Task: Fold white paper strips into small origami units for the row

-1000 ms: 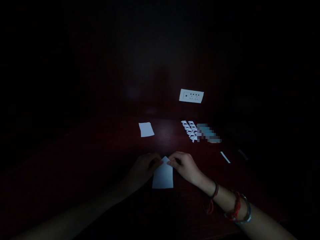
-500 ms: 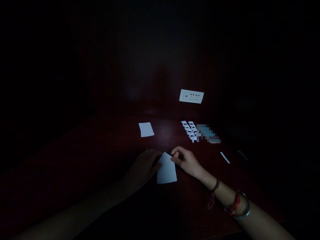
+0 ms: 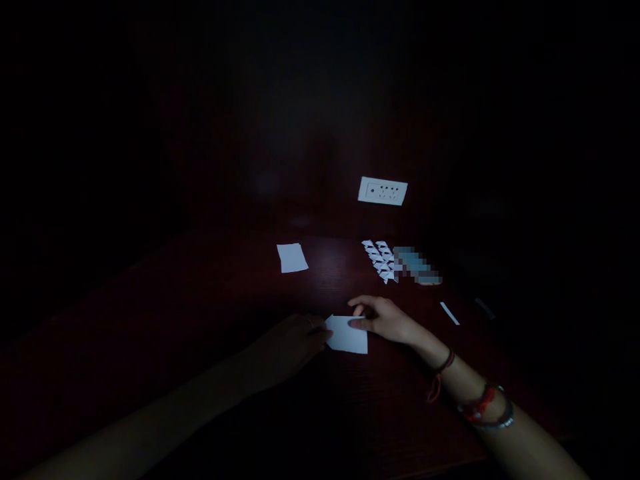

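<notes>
Between my hands, just above or on the dark red table, is a white piece of paper with a pointed left end. My left hand, in deep shadow, pinches that pointed end. At the upper right corner my right hand grips the sheet, thumb on top and fingers behind it. Bracelets circle the right wrist. Farther back lies a small stack of white paper. To its right stand two rows of small folded white paper pieces.
A phone-like object, partly blurred out, lies beside the folded pieces. Nearer on the right is a thin white strip, with a fainter strip past it. A white socket panel sits on the back wall. The surroundings are very dark.
The paper has turned so that its point, which faced away from me, now faces left. My right hand has shifted slightly right with its corner, and my left hand has closed at the point.
</notes>
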Motion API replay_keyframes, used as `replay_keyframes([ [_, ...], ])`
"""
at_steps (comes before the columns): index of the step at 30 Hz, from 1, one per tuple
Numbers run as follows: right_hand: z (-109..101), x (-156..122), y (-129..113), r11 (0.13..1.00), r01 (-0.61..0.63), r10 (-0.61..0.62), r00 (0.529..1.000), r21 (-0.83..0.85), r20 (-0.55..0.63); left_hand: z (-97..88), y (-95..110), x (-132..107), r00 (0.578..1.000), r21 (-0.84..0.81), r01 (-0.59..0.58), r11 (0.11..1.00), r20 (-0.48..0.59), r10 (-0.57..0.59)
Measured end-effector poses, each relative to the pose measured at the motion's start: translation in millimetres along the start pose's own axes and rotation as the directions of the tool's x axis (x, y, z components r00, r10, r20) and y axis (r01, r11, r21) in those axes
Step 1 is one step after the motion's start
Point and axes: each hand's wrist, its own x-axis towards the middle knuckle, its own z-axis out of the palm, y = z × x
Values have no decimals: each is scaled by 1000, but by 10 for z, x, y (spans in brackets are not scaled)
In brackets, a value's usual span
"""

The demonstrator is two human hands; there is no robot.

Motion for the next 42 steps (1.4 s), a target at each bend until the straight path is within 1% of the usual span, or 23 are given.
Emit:
replay_keyframes([
  [2,-17,-8,29,1000,-16,16,1000,-24,-8,58,-11,-14,1000,9,-7,1000,-24,7],
  [5,8,1,35,1000,-27,27,995,4,-99,114,9,-15,999,-18,0,1000,-52,-1],
  [7,43,12,10,1000,8,-6,984,12,-181,82,50,5,999,-32,5,999,-53,-7],
  [9,70,14,-29,998,58,-58,966,-10,-251,5,95,35,1000,-38,6,999,-20,-7],
  [11,79,4,-70,995,93,-99,953,-33,-285,-74,122,60,999,-51,24,998,34,-23],
  [12,77,-6,-89,994,105,-112,952,-40,-284,-99,124,67,998,-64,32,997,47,-29],
  [15,56,-46,-142,986,152,-164,962,-69,-221,-88,85,51,998,-49,23,999,52,-21],
  [16,47,-61,-160,979,181,-196,963,-90,-187,-61,61,37,999,-23,17,1000,39,-16],
  [18,30,-91,-192,957,259,-272,958,-131,-96,1,14,4,999,46,16,999,-29,-15],
  [19,23,-105,-206,944,298,-307,951,-143,-42,27,-5,-10,999,67,6,998,-36,-4],
  [22,7,-137,-223,901,397,-386,917,-176,95,63,-38,-33,1000,108,-12,994,-5,12],
  [27,-22,-154,-198,806,521,-470,852,-280,230,74,-53,-30,1000,116,-9,993,-19,11],
  [31,-48,-157,-188,754,580,-502,811,-309,299,59,-55,-26,999,126,-14,992,-33,18],
  [33,-56,-158,-186,739,598,-513,798,-309,318,39,-51,-21,999,130,-22,991,-23,25],
  [37,-65,-156,-182,724,623,-528,777,-298,342,21,-56,-13,999,109,-31,994,31,27],
  [42,-75,-160,-182,697,642,-528,761,-320,377,43,-83,-30,998,98,-29,995,50,24],
])
